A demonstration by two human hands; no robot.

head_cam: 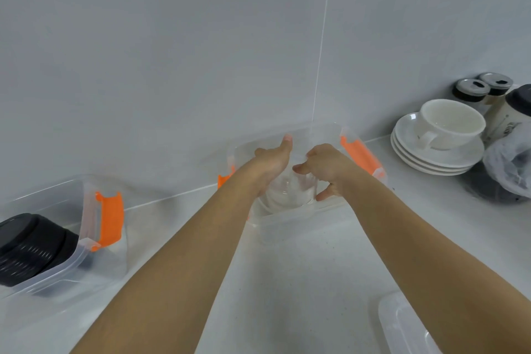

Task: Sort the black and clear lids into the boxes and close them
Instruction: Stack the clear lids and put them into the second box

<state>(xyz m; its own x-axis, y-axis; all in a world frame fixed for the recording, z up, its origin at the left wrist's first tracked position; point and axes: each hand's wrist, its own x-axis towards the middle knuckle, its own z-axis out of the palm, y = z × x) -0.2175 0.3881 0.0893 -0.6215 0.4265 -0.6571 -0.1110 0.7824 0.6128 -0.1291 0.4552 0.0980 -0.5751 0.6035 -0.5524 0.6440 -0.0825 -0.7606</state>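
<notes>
While blurred, hands (298, 169) hiding clear lids (287, 194).

boxes (86, 227) 2 | saucers (431, 158) 3 | cup (451, 123) 1 | hands (273, 164) 2

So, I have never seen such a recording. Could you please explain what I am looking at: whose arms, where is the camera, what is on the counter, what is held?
There is no machine here. A person wears one camera on the head, looking down at their own arms. The left hand and right hand together hold a stack of clear lids inside the middle clear box, which has orange latches. The left box already holds black lids. On the white counter also stand a cup on saucers and a loose box cover.
</notes>
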